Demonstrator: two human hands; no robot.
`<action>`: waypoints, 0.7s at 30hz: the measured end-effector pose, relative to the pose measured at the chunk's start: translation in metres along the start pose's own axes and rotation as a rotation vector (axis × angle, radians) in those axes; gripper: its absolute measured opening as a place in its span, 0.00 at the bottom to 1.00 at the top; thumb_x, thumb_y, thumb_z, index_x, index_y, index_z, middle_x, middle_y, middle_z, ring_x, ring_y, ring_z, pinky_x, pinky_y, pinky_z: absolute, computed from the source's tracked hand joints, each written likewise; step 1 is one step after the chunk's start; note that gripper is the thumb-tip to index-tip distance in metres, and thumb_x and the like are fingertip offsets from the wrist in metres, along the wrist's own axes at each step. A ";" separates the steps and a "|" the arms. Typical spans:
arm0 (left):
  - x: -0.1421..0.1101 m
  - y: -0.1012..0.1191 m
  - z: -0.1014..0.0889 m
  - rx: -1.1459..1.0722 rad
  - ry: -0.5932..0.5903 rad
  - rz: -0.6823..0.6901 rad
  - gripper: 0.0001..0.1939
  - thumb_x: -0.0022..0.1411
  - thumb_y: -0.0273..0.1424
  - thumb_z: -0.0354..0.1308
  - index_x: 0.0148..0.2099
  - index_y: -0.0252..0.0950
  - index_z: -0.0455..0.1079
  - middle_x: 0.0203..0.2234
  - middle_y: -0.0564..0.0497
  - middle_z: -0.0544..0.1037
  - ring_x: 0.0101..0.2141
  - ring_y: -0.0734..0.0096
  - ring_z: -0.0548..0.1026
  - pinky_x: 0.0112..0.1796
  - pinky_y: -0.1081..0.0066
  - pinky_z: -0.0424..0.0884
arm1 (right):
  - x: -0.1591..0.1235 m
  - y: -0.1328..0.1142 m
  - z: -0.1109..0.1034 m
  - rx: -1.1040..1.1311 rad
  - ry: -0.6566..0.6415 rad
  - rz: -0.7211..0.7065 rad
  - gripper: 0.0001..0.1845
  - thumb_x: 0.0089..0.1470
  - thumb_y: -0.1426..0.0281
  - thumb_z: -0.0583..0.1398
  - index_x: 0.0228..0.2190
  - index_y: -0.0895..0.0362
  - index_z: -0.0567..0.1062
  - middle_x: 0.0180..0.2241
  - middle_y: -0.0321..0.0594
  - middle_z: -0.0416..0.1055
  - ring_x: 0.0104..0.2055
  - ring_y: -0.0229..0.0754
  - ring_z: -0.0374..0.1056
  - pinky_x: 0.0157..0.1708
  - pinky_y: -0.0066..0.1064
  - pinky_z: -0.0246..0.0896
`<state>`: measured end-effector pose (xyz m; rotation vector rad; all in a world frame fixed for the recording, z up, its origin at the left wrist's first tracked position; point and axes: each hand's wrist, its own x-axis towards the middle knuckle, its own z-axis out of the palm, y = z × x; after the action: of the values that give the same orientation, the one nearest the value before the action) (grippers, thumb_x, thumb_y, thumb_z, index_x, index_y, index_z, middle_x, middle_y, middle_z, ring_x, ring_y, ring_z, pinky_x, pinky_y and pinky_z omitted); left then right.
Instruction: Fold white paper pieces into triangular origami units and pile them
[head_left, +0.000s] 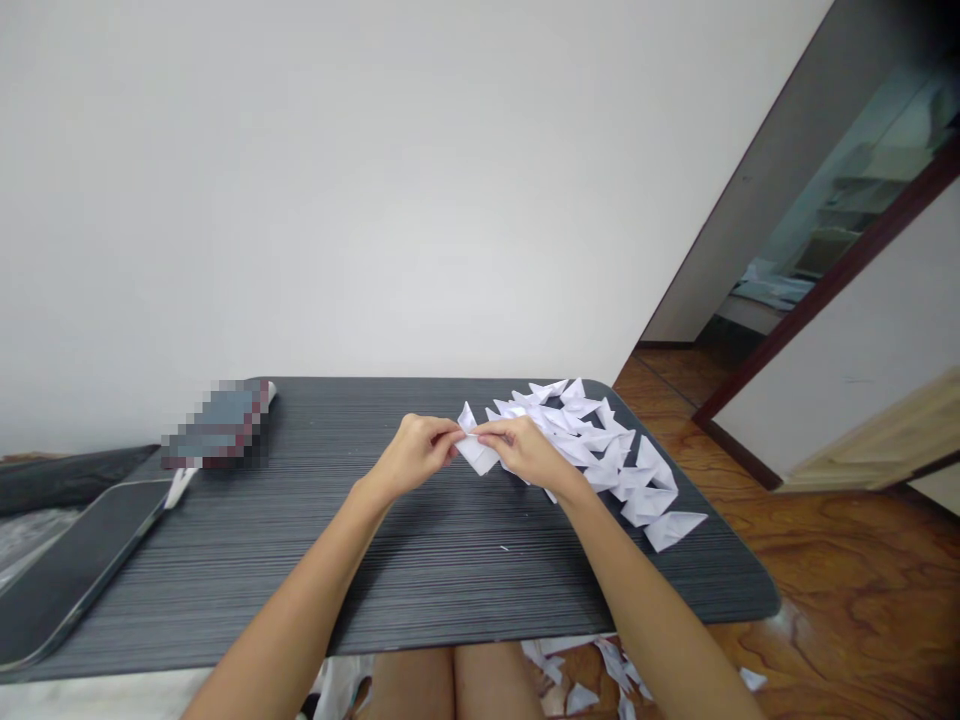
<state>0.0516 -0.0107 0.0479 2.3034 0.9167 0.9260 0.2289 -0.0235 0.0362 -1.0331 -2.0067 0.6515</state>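
Observation:
Between my two hands, above the middle of the dark table point(285, 540), is a small piece of folded white paper point(477, 456) with a pointed tip sticking up. My left hand point(420, 452) pinches its left side with thumb and fingers. From the other side my right hand point(527, 450) grips it, the fingertips of both hands nearly meeting at a crease. Just beyond and to the right of my right hand lies a spread of folded white paper pieces point(600, 440), some partly hidden by that hand.
At the table's left end lie a blurred-out object point(221, 425) and a dark flat panel with a rounded metal rim point(90, 560). White paper scraps point(581, 697) litter the wooden floor point(840, 590) below. A white wall point(390, 200) rises behind the table.

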 end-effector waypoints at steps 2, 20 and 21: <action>0.000 0.001 -0.001 -0.062 0.002 -0.058 0.15 0.57 0.32 0.48 0.24 0.32 0.70 0.12 0.54 0.70 0.15 0.79 0.67 0.22 0.79 0.63 | 0.001 0.001 0.000 0.003 0.021 0.029 0.12 0.49 0.72 0.53 0.29 0.58 0.76 0.24 0.37 0.72 0.24 0.36 0.62 0.25 0.27 0.55; 0.007 0.001 0.005 -0.596 0.314 -0.226 0.11 0.48 0.33 0.58 0.32 0.30 0.74 0.30 0.47 0.77 0.31 0.67 0.74 0.35 0.69 0.71 | 0.008 -0.001 0.016 0.552 0.219 0.131 0.07 0.45 0.69 0.58 0.28 0.58 0.67 0.29 0.36 0.64 0.27 0.32 0.62 0.26 0.25 0.58; 0.007 0.001 0.006 -0.610 0.337 -0.248 0.12 0.47 0.33 0.59 0.32 0.30 0.74 0.30 0.47 0.77 0.31 0.66 0.74 0.34 0.69 0.71 | 0.008 -0.001 0.018 0.525 0.270 0.119 0.06 0.44 0.69 0.58 0.28 0.58 0.67 0.31 0.37 0.64 0.28 0.33 0.63 0.28 0.26 0.59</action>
<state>0.0603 -0.0071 0.0475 1.5153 0.8697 1.2903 0.2104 -0.0191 0.0297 -0.8656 -1.4391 0.9807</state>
